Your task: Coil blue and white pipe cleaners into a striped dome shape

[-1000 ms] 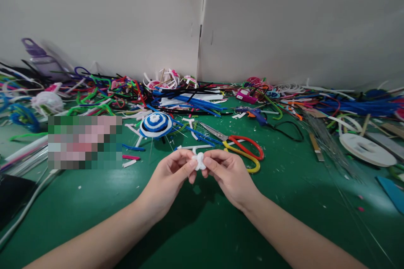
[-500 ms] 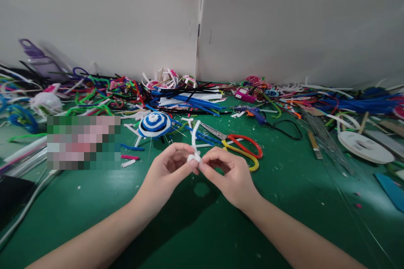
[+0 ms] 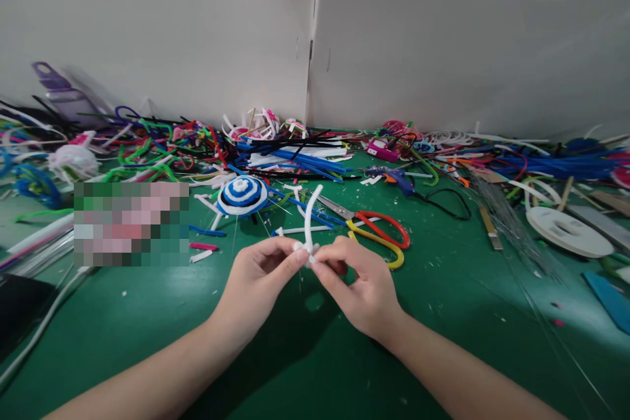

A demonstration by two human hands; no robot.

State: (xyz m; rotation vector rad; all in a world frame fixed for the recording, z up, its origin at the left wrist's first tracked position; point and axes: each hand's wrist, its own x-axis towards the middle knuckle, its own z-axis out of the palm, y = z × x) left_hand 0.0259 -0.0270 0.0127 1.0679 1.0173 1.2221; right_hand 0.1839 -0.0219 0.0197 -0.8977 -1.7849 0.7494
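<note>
Between the fingertips of both hands is a white pipe cleaner [image 3: 309, 220], its free end sticking up and its lower end bunched into a small knot. My left hand [image 3: 266, 275] pinches the bunched end from the left. From the right, my right hand [image 3: 361, 282] grips the same end with thumb and fingers. Fingertips partly hide the knot. Behind the hands, a blue and white striped coil [image 3: 242, 195] rests on the green table [image 3: 295, 367]. Scissors [image 3: 381, 230] with red and yellow handles lie just past my right hand.
Piled pipe cleaners [image 3: 295, 157] line the back below a grey partition [image 3: 197, 33]. A purple bottle [image 3: 71, 98] stands back left. A blue glue gun [image 3: 401, 180], a white spool [image 3: 568, 230] and a blue piece [image 3: 608, 298] lie to the right. A white cable [image 3: 44, 328] runs at left.
The upright end of the white pipe cleaner has swung slightly right and shows longer. The bunched part is more covered by the fingertips. Both hands stay nearly in place.
</note>
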